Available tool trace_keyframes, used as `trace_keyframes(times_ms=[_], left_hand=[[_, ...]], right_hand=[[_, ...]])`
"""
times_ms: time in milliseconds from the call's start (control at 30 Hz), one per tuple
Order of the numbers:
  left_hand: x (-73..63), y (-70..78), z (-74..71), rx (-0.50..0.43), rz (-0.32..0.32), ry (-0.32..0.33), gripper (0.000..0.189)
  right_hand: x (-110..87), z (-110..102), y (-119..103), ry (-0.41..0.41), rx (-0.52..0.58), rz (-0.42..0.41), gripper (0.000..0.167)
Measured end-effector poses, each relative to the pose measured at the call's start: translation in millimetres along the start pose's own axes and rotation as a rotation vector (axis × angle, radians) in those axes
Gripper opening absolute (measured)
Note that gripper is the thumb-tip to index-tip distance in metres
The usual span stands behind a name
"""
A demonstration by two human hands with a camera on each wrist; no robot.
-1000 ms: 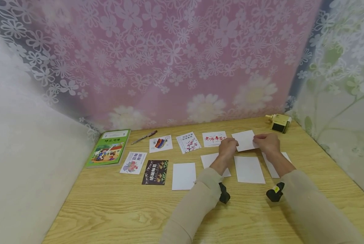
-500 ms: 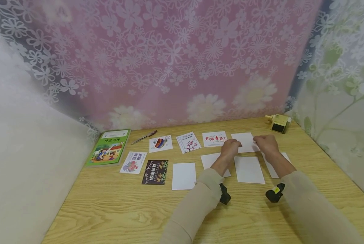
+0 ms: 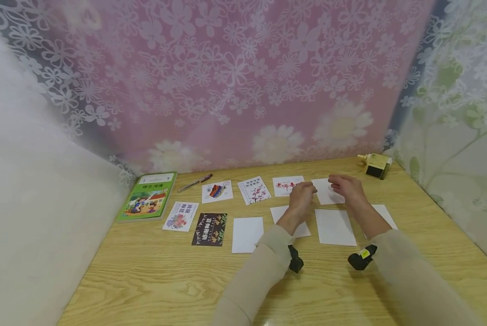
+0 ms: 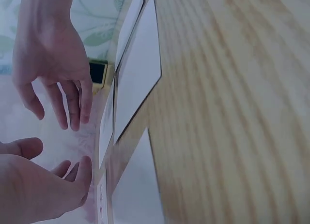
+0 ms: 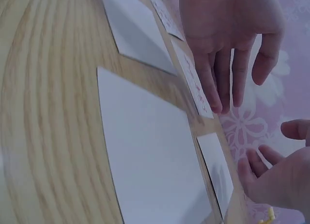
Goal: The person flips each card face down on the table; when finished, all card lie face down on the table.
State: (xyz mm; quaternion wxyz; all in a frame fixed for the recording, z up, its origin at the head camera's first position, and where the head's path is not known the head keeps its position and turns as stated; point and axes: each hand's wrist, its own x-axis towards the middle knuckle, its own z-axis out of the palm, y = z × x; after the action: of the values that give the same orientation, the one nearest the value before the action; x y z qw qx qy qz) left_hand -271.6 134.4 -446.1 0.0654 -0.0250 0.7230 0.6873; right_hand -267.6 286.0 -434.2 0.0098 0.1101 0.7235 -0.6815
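Note:
My left hand point(image 3: 301, 200) hovers above the red-lettered card point(image 3: 282, 186) and the left edge of a blank white card point(image 3: 324, 194). Over that card's right part is my right hand point(image 3: 350, 192). Both wrist views show loosely bent fingers with nothing between them; the left hand point(image 4: 41, 187) and the right hand point(image 4: 51, 59) face each other, apart. The blank card lies flat in the back row, partly covered by the right hand in the head view. Nearer me lie more blank cards, a middle one point(image 3: 335, 227), a right one point(image 3: 383, 216) and a left one point(image 3: 247, 233).
Printed cards, including a dark one point(image 3: 209, 230) and a plum-blossom one point(image 3: 254, 190), lie left of the blanks. A green book point(image 3: 147, 199) and a pen point(image 3: 195, 183) are at the far left. A small yellow object point(image 3: 375, 165) stands at the back right.
The blank card was held up between both hands, then lowered flat onto the table at the back row. Both hands have let go of it, and the right has shifted slightly left.

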Motion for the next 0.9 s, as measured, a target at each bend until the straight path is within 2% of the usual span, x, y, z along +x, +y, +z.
trace_keyframes(times_ms=[133,233,333,467,600,800,900], left_hand=[[5.0,2.0,-12.3,-0.005,0.003,0.047,0.038],[12.0,1.9,-23.0,-0.021,0.003,0.076,0.037],[21.0,1.7,-35.8,-0.072,-0.010,0.119,0.036],[32.8,0.7,-52.8,-0.170,-0.070,0.171,0.037],[37.7,0.5,-64.4,-0.255,-0.124,0.165,0.044],[40.2,3.0,-69.4,-0.176,-0.101,0.161,0.043],[40.4,4.4,-70.8,-0.151,-0.109,0.168,0.042]], right_hand=[[2.4,5,2,-0.151,0.134,-0.017,0.060],[5.2,11,3,-0.261,0.163,-0.012,0.063],[8.6,20,3,-0.322,0.160,0.002,0.066],[12.4,29,2,-0.366,0.160,0.010,0.065],[14.7,33,4,-0.406,0.142,0.023,0.063],[15.6,35,7,-0.414,0.144,0.045,0.064],[14.3,37,7,-0.412,0.140,0.044,0.063]])
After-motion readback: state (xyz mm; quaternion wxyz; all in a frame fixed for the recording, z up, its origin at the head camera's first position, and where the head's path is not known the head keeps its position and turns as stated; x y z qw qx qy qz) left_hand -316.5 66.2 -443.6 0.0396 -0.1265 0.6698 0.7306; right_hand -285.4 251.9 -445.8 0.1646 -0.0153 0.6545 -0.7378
